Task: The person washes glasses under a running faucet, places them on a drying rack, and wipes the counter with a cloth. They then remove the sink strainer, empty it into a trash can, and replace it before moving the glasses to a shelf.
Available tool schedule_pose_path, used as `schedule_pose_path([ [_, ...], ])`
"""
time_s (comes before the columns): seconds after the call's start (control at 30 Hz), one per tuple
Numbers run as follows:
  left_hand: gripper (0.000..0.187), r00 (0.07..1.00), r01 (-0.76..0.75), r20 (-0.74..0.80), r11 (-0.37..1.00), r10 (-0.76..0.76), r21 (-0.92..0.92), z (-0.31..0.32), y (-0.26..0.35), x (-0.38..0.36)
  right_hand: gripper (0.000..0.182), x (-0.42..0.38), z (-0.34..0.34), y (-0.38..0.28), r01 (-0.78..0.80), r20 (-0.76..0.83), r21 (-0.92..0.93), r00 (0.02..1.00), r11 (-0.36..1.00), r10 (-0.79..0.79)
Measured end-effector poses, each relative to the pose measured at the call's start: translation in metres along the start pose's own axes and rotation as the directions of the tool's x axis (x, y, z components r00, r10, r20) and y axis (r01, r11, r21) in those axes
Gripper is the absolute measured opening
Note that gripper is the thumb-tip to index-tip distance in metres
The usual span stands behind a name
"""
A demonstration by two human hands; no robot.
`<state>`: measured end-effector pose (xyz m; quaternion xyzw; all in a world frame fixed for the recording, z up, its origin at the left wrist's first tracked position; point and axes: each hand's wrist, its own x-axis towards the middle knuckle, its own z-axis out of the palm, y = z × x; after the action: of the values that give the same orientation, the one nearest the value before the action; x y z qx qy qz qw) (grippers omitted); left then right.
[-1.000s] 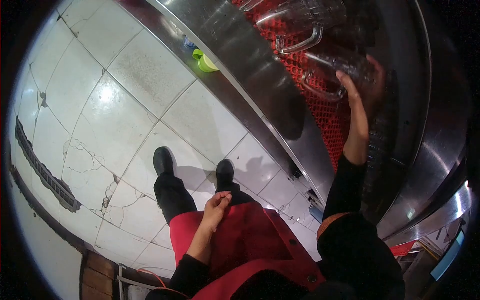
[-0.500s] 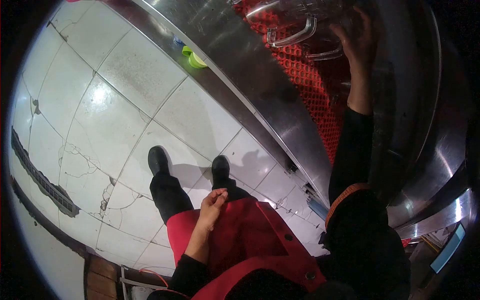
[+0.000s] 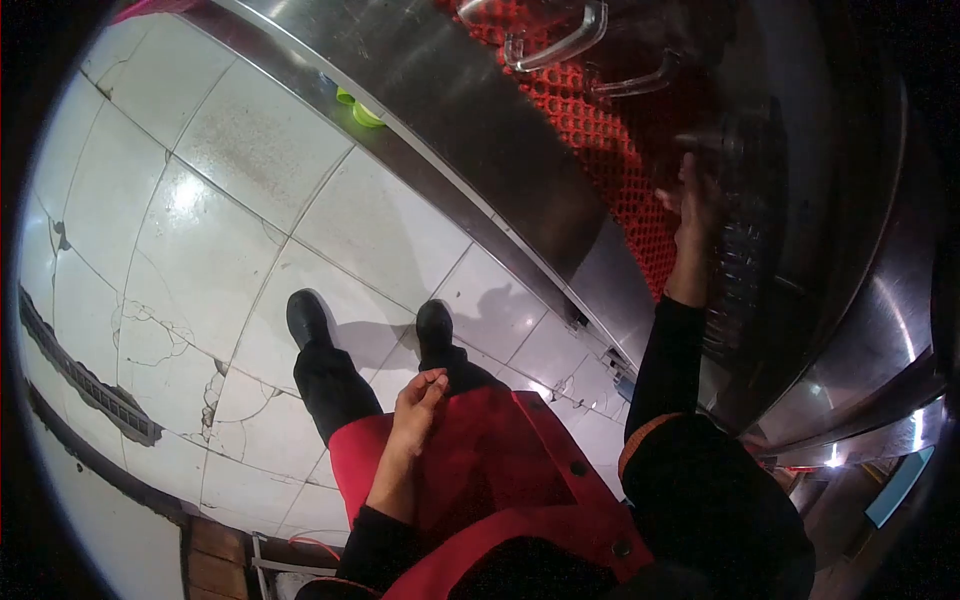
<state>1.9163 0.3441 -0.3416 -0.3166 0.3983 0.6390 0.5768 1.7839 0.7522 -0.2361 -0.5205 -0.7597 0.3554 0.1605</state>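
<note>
My left hand (image 3: 418,410) hangs in front of the red apron (image 3: 460,440), fingers curled in and pressed together; whatever may lie between them is hidden. My right hand (image 3: 693,205) reaches over the steel counter (image 3: 480,130) beside the red perforated mat (image 3: 600,135), its fingers apart and nothing seen in them. Close by it on the right, a row of clear glassware (image 3: 740,250) shows dimly in the shade. Beyond the hand, a clear glass mug (image 3: 565,45) with a thick handle is partly cut off by the top edge. A second clear handle (image 3: 640,82) shows beside it.
Below the counter edge, a lower ledge holds a bright green object (image 3: 362,112). Cracked white tiles (image 3: 225,230) cover the floor around my black shoes (image 3: 310,318). A curved steel surface (image 3: 850,330) rises at the right, with a light-blue flat object (image 3: 900,487) near it.
My right hand has drawn back from the glass mugs toward me, along the mat's right side. The mugs sit higher in view. My left hand keeps its pose.
</note>
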Motion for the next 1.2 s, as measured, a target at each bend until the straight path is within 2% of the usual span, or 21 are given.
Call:
schedule_pose_path([
  [0.13, 0.03, 0.999, -0.029, -0.015, 0.999, 0.029, 0.042, 0.001, 0.004, -0.001, 0.041, -0.04, 0.007, -0.014, 0.016, -0.043, 0.035, 0.999, 0.999, -0.014],
  [0.2, 0.03, 1.0, 0.019, -0.016, 1.0, -0.019, 0.017, 0.0, 0.007, -0.002, 0.033, -0.075, 0.008, -0.014, 0.186, 0.058, 0.167, 0.979, 0.968, -0.198],
  [0.23, 0.03, 1.0, 0.019, -0.021, 1.0, -0.018, 0.017, 0.0, 0.008, -0.003, 0.033, -0.087, 0.01, -0.013, 0.183, 0.062, 0.17, 0.979, 0.968, -0.196],
  [0.3, 0.029, 0.999, 0.025, -0.043, 0.997, -0.022, 0.066, -0.001, 0.009, -0.004, 0.028, -0.106, 0.015, -0.012, 0.257, 0.205, 0.128, 0.938, 0.958, -0.279],
  [0.33, 0.029, 0.999, 0.022, -0.047, 0.998, -0.019, 0.064, 0.0, 0.009, -0.004, 0.028, -0.114, 0.021, -0.019, 0.258, 0.209, 0.131, 0.937, 0.957, -0.281],
  [0.4, 0.024, 0.998, 0.035, -0.045, 0.998, -0.037, -0.046, 0.0, 0.008, -0.005, 0.028, -0.128, 0.032, -0.041, 0.389, 0.23, 0.17, 0.878, 0.906, -0.42],
  [0.53, 0.023, 0.998, 0.031, -0.049, 0.999, -0.033, -0.041, 0.0, 0.011, -0.007, 0.029, -0.118, 0.05, -0.053, 0.391, 0.21, 0.141, 0.886, 0.91, -0.413],
  [0.6, 0.023, 0.998, 0.026, -0.06, 0.995, -0.032, -0.098, 0.0, 0.01, -0.007, 0.029, -0.113, 0.054, -0.058, 0.345, 0.188, 0.187, 0.906, 0.92, -0.378],
  [0.73, 0.023, 0.999, 0.02, -0.035, 0.997, -0.023, -0.073, -0.005, 0.01, -0.006, 0.027, -0.105, 0.063, -0.063, 0.374, 0.154, 0.162, 0.905, 0.913, -0.397],
  [0.8, 0.023, 0.999, -0.006, -0.039, 0.998, 0.003, -0.062, -0.004, 0.009, -0.005, 0.025, -0.096, 0.069, -0.067, 0.353, 0.15, 0.287, 0.902, 0.891, -0.406],
  [0.93, 0.026, 0.999, -0.039, -0.027, 0.998, 0.038, -0.044, -0.006, 0.0, 0.001, 0.022, -0.09, 0.084, -0.074, 0.318, 0.159, 0.371, 0.904, 0.873, -0.397],
  [1.03, 0.027, 1.0, -0.031, -0.005, 0.998, 0.031, -0.06, -0.006, 0.001, 0.001, 0.019, -0.082, 0.098, -0.068, 0.388, 0.121, 0.348, 0.884, 0.853, -0.451],
  [1.1, 0.025, 0.999, 0.007, -0.039, 0.994, -0.012, -0.111, 0.0, 0.01, -0.005, 0.018, -0.078, 0.104, -0.068, 0.481, 0.024, 0.446, 0.836, 0.754, -0.548],
  [1.13, 0.025, 0.999, 0.011, -0.036, 0.994, -0.015, -0.109, 0.0, 0.01, -0.005, 0.018, -0.079, 0.104, -0.067, 0.482, 0.023, 0.442, 0.837, 0.756, -0.547],
  [1.2, 0.024, 0.999, 0.017, -0.026, 0.992, -0.02, -0.126, 0.002, 0.009, -0.004, 0.022, -0.078, 0.102, -0.062, 0.47, 0.043, 0.278, 0.865, 0.838, -0.5],
])
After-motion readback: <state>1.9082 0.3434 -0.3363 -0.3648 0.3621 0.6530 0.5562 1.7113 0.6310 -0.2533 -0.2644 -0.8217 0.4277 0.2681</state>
